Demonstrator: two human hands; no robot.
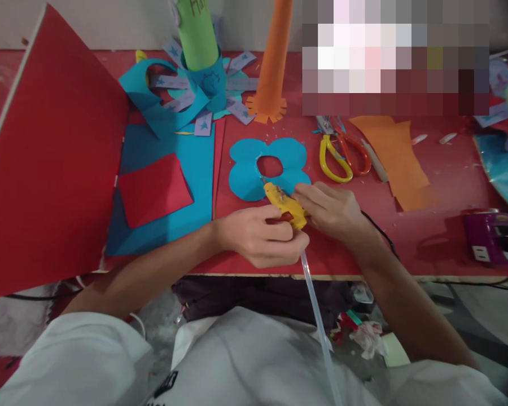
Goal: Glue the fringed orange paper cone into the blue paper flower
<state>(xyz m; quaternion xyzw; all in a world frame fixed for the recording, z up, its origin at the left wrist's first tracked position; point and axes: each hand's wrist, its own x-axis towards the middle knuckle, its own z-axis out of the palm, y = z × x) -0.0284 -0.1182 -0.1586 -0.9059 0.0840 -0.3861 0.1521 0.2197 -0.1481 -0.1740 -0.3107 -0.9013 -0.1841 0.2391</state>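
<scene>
A glue gun [294, 210] with a yellow body is gripped in my left hand [262, 237], whose fingers wrap round its handle. From its back end a long clear glue stick [315, 301] runs down towards my shirt. The nozzle meets the rim of the round hole in a blue paper flower [245, 177], which lies flat on the table. My right hand [332, 208] is closed at the lower right petal, pinching its edge, with the fingertips right beside the gun. Its thumb is partly hidden by the gun.
Scissors [336, 160] and orange paper [406, 163] lie right on the red table [432, 237]. An orange paper cone [273, 67] and a green paper tube [198, 39] stand behind. A red board [59, 152] rises left, by a red paper piece [154, 189]. A purple box [491, 237] sits far right.
</scene>
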